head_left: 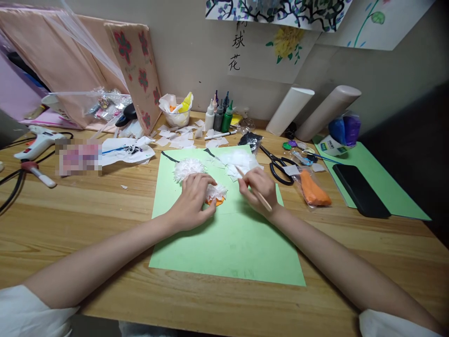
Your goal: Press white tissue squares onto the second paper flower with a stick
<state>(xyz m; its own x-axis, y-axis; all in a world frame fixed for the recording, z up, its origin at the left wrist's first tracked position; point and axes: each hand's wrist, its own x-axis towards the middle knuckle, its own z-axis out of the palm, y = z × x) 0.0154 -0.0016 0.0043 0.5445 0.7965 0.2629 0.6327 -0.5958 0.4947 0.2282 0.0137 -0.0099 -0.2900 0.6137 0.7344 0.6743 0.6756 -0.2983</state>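
Observation:
A light green paper sheet point(231, 243) lies on the wooden table. My left hand point(192, 201) rests on it with fingers curled, pressing down an orange clay disc point(218, 201) partly covered with white tissue tufts point(216, 190). My right hand point(257, 187) is closed on a thin wooden stick point(255, 190) that points toward a pile of white tissue squares point(238, 161). A finished white tissue puff point(187, 167) sits just beyond my left hand.
Black scissors point(280, 169), a bag of orange clay point(313, 189) and a black phone point(360, 189) lie to the right. Paint bottles point(219, 117), a cup point(177, 112) and loose tissue squares stand behind. A glue gun point(37, 145) lies far left.

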